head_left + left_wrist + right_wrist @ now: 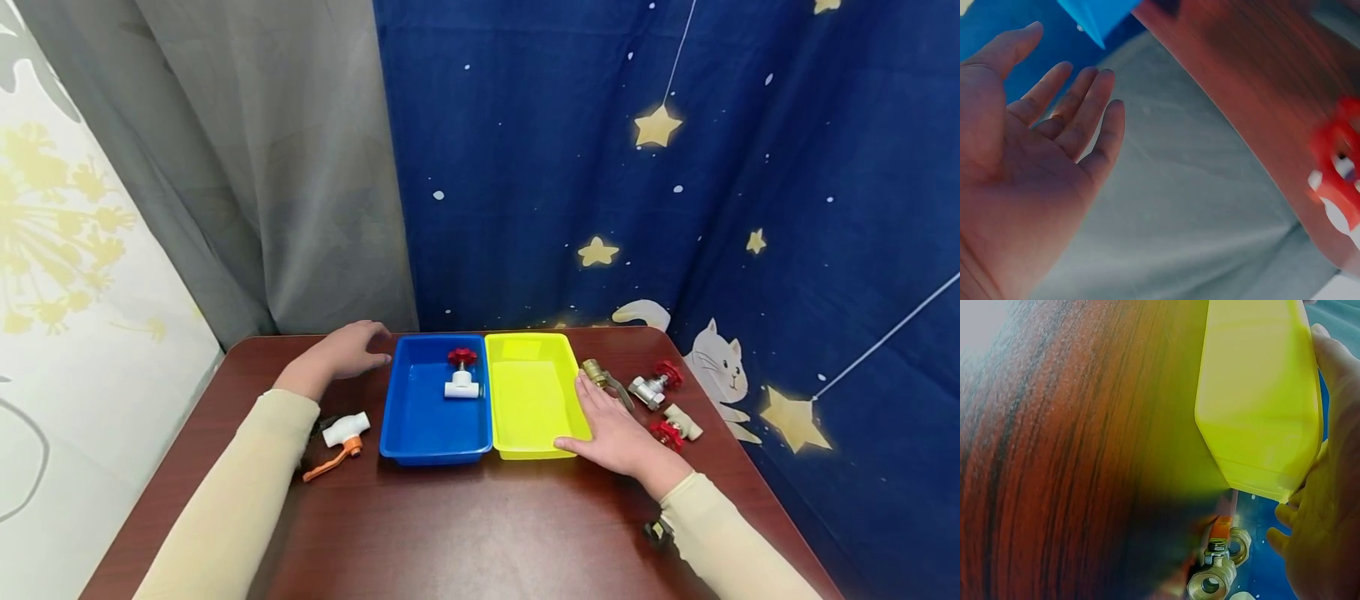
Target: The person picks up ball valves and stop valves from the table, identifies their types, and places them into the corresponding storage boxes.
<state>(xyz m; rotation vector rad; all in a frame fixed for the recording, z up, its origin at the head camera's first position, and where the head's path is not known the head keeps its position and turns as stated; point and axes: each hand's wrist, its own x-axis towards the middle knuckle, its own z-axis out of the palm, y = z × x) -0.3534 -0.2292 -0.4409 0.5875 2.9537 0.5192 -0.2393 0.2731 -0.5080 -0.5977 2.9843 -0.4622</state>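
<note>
My left hand (351, 350) is raised just left of the blue tray (437, 454), its fingers loosely bent and holding nothing. In the left wrist view its palm (1029, 162) faces the camera. Inside the blue tray lies a white valve (462, 385) with a red handwheel. The yellow tray (528, 455) stands against the blue one. Along the yellow tray's right side, my right hand (618, 433) touches the rim with fairly straight fingers and the thumb spread toward the front edge. A brass valve (593, 372) with a lever lies just beyond those fingers.
On the right lie a metal valve (648, 390) with a red handwheel and a cream valve (684, 422) with a red handwheel. Beside my left sleeve is a white valve (347, 429) with an orange lever; dark items there are partly hidden. Curtains (525, 208) hang behind the table.
</note>
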